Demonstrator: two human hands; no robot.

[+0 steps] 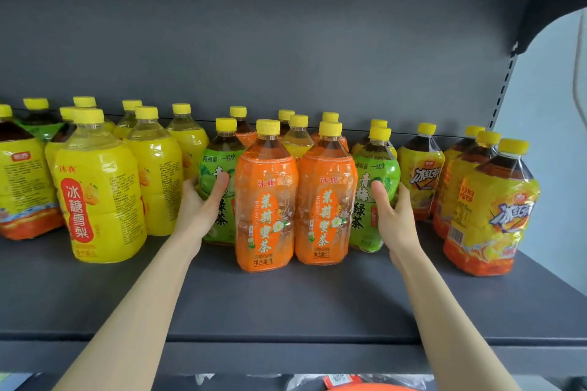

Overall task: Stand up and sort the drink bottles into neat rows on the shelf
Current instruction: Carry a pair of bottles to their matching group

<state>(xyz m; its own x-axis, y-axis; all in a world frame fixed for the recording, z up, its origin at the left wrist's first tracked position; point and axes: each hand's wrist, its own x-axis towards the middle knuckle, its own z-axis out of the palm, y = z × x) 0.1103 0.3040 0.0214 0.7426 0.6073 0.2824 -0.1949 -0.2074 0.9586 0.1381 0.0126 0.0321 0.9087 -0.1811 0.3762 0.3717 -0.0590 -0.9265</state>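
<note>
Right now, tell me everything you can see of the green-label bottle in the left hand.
The green-label bottle is clear plastic with a yellow cap, brownish liquid showing at the neck and a green wrap printed with green fruit and dark characters. It stands upright on the grey shelf, partly hidden behind the left orange-label bottle. The left hand grips it, thumb across the label's front, fingers round its left side.

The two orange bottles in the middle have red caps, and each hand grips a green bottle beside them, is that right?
Not quite: the head view shows yellow caps, not red, on the orange bottles. The rest holds: the left hand grips the left green bottle, the right hand the right green bottle.
</note>
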